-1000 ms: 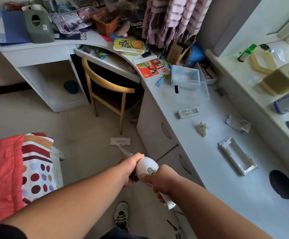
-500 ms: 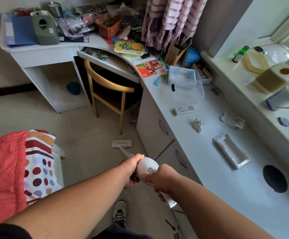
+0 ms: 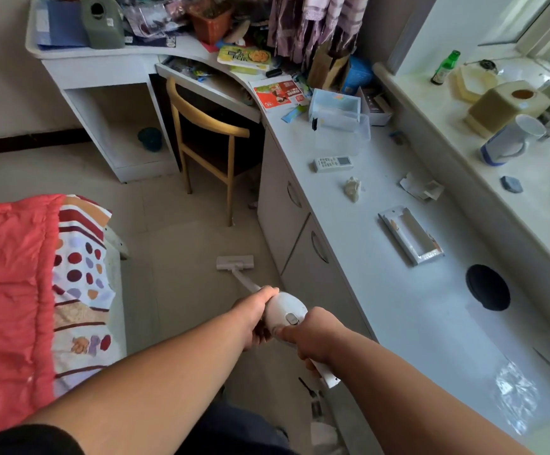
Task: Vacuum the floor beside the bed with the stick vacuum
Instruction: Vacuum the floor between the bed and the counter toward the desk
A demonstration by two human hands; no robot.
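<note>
1. The floor (image 3: 168, 224) runs as a tiled strip between the bed (image 3: 14, 290) on my left and the long white desk (image 3: 415, 307) with its cabinets on my right. It looks pale and mostly bare; I cannot tell from its surface which tiles have been covered.
2. I judge the job to be mid-way at best: the stretch close along the bed and the far part toward the wooden chair (image 3: 208, 139) both look like they are left to do.
3. The stick vacuum (image 3: 285, 311) is in my grip, its tube slanting down and forward from the motor body.
4. Its floor head (image 3: 235, 262) sits flat on the tiles, nearer the cabinet fronts than the bed, and short of the chair legs.
5. My left hand (image 3: 254, 310) is clenched around the front of the motor body where the tube begins.
6. My right hand (image 3: 316, 336) is wrapped around the handle behind it, thumb lying just below the button on top.
</note>
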